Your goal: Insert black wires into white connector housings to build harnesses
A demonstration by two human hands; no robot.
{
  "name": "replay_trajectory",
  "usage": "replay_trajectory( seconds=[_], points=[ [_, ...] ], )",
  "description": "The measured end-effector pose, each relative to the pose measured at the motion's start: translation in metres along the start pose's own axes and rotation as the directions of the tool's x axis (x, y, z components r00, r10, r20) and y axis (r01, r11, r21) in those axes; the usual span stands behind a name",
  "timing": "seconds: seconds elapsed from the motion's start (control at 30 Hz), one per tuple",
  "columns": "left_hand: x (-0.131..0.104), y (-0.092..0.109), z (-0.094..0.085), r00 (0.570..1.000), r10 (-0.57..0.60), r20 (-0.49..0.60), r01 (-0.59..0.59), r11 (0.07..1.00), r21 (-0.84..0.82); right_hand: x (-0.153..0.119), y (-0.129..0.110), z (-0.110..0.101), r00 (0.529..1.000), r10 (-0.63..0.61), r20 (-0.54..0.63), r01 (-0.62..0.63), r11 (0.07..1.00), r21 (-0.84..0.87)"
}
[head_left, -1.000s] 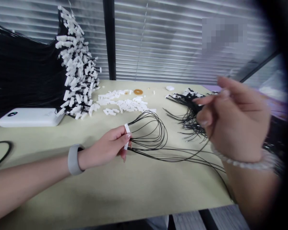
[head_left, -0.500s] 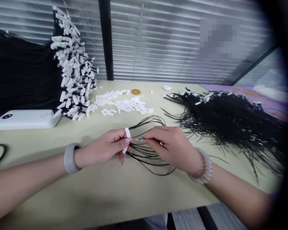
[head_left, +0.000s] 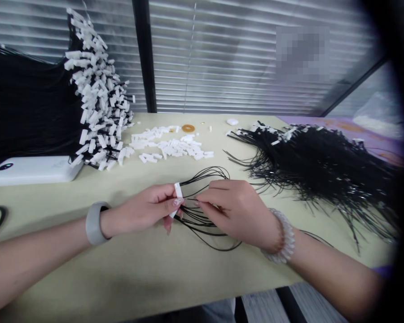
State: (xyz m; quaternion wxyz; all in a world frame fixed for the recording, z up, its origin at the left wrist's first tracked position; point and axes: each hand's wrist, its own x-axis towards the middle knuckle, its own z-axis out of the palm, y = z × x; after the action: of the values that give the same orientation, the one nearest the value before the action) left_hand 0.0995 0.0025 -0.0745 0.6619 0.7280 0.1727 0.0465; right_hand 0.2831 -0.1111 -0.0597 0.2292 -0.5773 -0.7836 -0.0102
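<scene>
A white plastic connector housing [head_left: 178,190] is pinched between the thumb and fingers of my left hand [head_left: 155,205]. Several thin black wires [head_left: 210,171] run out of its right side and loop toward my right hand [head_left: 232,211]. Thumb and index finger of that hand pinch a single black wire [head_left: 190,199], its end pointing left at the housing, close to my left thumb. Whether the tip touches the housing, I cannot tell. My left thumb covers the middle of the housing.
Loose white connector housings [head_left: 180,148] lie behind my hands, near an orange ring [head_left: 188,128]. On the right spreads a heap of black wires [head_left: 309,166]. A large bundle of wires with white connectors [head_left: 101,98] hangs at left, above a white power bank [head_left: 37,170].
My right hand has moved slightly left, bringing the wire's end closer to the housing. My left hand keeps its grip. The whole view has shifted a little.
</scene>
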Motion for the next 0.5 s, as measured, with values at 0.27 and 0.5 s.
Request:
replay_trajectory(
  seconds=[0.27, 0.5],
  points=[
    [-0.0005, -0.0004, 0.001, 1.0, -0.012, 0.003, 0.012, 1.0, 0.009, -0.0017, 0.0004, 0.0, 1.0, -0.016, -0.006, 0.016, 0.999, -0.039],
    [-0.0005, -0.0019, 0.0015, 1.0, -0.018, -0.008, 0.018, 1.0, 0.018, -0.0011, 0.0006, -0.0004, 1.0, -0.011, -0.022, 0.009, 0.996, -0.084]
  ],
)
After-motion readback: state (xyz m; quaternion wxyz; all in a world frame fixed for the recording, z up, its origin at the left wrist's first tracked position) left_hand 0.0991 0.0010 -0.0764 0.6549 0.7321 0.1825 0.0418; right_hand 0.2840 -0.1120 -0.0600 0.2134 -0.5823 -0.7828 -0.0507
